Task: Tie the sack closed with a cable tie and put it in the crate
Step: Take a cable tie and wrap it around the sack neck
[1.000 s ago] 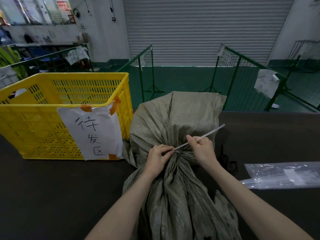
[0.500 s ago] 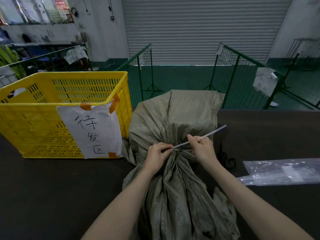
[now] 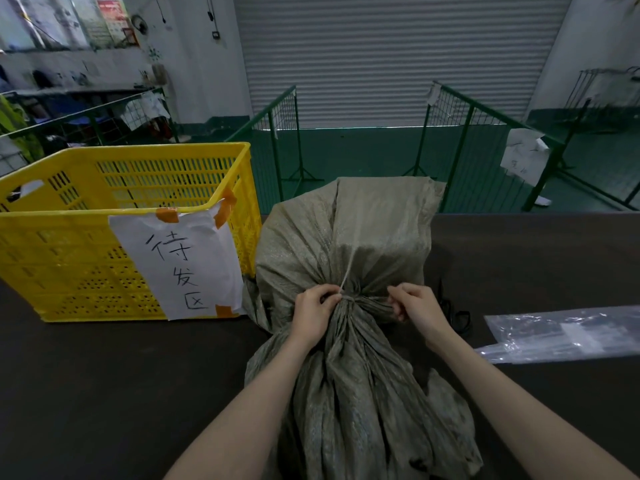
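Both hands pinch the gathered neck of the grey-green woven sack [image 3: 346, 237]: left hand [image 3: 313, 311] at the thin white cable tie [image 3: 347, 277], right hand [image 3: 417, 308] on the bunched fabric; yellow slotted plastic crate [image 3: 86, 237] stands left.

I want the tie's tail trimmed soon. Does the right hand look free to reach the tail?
Probably yes: the cable tie tail stands bare above the sack neck, just beside the right hand, which grips fabric.

Both hands [image 3: 313, 313] at tied sack [image 3: 346, 244] neck
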`<state>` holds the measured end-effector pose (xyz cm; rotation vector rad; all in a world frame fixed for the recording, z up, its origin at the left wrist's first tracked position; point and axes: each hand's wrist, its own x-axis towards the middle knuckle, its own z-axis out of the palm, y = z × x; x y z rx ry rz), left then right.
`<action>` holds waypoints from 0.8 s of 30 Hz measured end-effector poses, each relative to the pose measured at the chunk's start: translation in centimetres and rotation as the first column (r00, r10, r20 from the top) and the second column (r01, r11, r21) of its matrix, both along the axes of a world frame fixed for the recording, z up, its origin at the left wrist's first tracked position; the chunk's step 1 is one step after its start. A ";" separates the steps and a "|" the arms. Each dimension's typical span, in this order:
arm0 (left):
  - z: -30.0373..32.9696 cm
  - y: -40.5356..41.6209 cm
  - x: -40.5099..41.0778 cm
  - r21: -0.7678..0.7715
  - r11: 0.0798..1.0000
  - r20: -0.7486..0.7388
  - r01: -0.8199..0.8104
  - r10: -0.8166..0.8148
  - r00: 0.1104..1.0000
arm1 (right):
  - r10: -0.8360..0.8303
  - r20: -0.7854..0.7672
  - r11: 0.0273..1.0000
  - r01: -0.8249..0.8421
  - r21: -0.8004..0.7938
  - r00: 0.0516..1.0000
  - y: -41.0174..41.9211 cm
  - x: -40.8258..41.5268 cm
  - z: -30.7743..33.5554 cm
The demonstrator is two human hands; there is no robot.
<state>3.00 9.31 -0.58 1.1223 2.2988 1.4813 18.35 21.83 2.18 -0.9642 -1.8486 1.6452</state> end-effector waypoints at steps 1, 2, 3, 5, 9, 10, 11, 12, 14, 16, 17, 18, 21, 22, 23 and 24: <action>0.1 0.1 0.0 0.001 1.000 0.010 -0.001 0.001 1.000 | -0.036 0.035 0.999 0.034 0.041 0.999 0.6 0.5 -0.6; 0.1 0.2 -0.1 -0.002 1.000 0.019 0.000 0.000 1.000 | -0.105 0.075 0.990 0.098 0.099 0.992 1.3 1.1 -1.3; 0.1 0.1 -0.2 -0.001 1.000 0.025 -0.003 0.003 1.000 | -0.190 0.114 0.972 0.171 0.159 0.975 1.9 1.7 -2.0; 0.0 0.2 -0.2 0.002 1.000 0.034 -0.009 0.009 0.999 | -0.335 0.171 0.927 0.292 0.235 0.926 3.0 2.6 -3.1; -0.2 0.4 -0.3 0.003 1.000 0.045 -0.008 0.008 0.999 | -0.434 0.331 0.885 0.328 0.330 0.838 5.0 3.7 -4.8; -0.2 0.6 -0.4 0.002 1.000 0.054 -0.004 0.004 0.999 | -0.427 0.384 0.887 0.296 0.356 0.819 5.6 3.9 -5.3; -0.2 0.6 -0.5 0.003 1.000 0.059 -0.004 0.003 0.998 | -0.405 0.437 0.890 0.236 0.391 0.803 6.1 4.0 -5.8; -0.3 0.6 -0.6 0.003 1.000 0.067 -0.005 0.005 0.998 | -0.375 0.501 0.891 0.152 0.429 0.780 6.4 4.2 -6.3; -0.4 0.7 -0.8 -0.007 1.000 0.091 -0.004 0.005 0.996 | -0.329 0.633 0.881 -0.014 0.472 0.701 7.1 4.4 -7.6; -0.6 0.7 -1.0 -0.026 1.000 0.105 0.001 0.002 0.994 | -0.296 0.719 0.880 -0.114 0.462 0.629 7.4 4.4 -8.6; -0.6 0.8 -1.1 -0.034 0.999 0.110 0.003 0.001 0.994 | -0.288 0.746 0.879 -0.144 0.455 0.601 7.5 4.3 -9.0; -0.7 0.7 -1.2 -0.035 0.999 0.116 0.005 -0.001 0.993 | -0.288 0.765 0.875 -0.167 0.455 0.576 7.5 4.1 -9.2; -0.9 0.7 -1.3 -0.035 0.999 0.133 0.012 -0.007 0.991 | -0.336 0.774 0.865 -0.149 0.479 0.537 7.7 3.6 -9.8; -0.9 0.7 -1.3 -0.035 0.999 0.138 0.012 -0.007 0.990 | -0.358 0.769 0.860 -0.134 0.493 0.529 7.7 3.4 -9.9; -1.0 0.7 -1.3 -0.036 0.999 0.143 0.014 -0.009 0.990 | -0.380 0.762 0.854 -0.118 0.507 0.524 7.7 3.3 -9.9; -1.0 0.7 -1.2 -0.039 0.999 0.148 0.015 -0.009 0.989 | -0.396 0.757 0.850 -0.105 0.516 0.519 7.8 3.3 -9.9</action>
